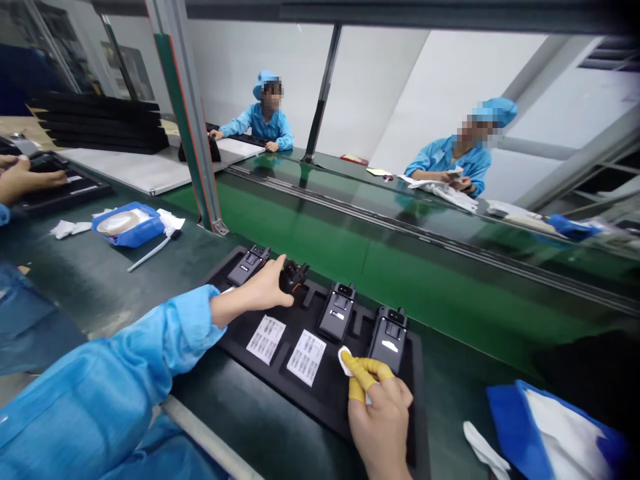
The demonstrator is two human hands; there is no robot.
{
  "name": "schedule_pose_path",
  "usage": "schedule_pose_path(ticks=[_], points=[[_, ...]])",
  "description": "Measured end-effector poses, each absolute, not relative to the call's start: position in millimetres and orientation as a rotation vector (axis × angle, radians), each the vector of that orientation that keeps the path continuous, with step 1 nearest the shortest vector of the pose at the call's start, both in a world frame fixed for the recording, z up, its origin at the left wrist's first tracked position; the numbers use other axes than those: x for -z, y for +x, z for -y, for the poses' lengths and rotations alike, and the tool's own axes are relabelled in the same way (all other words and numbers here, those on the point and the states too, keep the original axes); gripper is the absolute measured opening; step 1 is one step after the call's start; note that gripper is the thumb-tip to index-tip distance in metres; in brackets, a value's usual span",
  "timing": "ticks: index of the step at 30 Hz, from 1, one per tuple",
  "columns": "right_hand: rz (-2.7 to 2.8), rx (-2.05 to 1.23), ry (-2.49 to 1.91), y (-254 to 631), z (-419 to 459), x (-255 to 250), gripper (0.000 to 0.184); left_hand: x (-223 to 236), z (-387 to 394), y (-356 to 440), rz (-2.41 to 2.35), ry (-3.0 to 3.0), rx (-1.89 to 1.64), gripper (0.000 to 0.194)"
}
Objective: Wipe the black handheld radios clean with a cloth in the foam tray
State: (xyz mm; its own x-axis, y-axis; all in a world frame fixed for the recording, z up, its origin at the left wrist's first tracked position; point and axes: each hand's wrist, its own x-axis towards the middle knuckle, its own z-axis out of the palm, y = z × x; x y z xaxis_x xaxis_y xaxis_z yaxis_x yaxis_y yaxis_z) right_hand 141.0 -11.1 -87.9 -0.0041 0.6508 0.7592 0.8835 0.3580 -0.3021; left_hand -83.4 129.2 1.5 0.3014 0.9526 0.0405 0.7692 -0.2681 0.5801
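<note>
My left hand (pixel 263 285) is closed around a black handheld radio (pixel 294 276), tipped up at the far side of a black foam tray (pixel 419 407). Yellow finger cots cover several fingertips of my right hand (pixel 377 403), which pinches a small white wipe (pixel 344 361) above the tray's near right part. More radios lie face down in the tray: one (pixel 247 265) left of my left hand, one (pixel 337 313) in the middle and another (pixel 389 341) beyond my right hand. Two printed label sheets, a left one (pixel 267 339) and a right one (pixel 307 358), lie in the tray's near slots.
A blue box with white wipes (pixel 565 427) stands at right, beside a crumpled wipe (pixel 484 448). Left of the tray sits another blue box (pixel 127 225). A metal post (pixel 187 120) rises behind. Two co-workers sit across the green conveyor (pixel 360 257); another person's hands (pixel 30 177) work at far left.
</note>
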Motion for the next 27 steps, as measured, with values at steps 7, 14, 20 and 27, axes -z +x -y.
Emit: schedule_pose_path(ticks=[7,14,20,27], points=[[1.734,0.314,-1.342,130,13,58,0.025,-4,-65,-95,-1.121,1.982,-0.754,0.061],[1.792,0.309,-1.233,89,4,17,0.034,9,-55,-92,-0.850,2.047,-0.776,0.059],[1.937,0.420,-1.213,69,-4,10,0.032,9,-56,-94,-0.816,2.068,-0.755,0.056],[2.025,0.457,-1.158,73,2,6,0.026,9,-58,-95,-0.819,2.067,-0.721,0.058]])
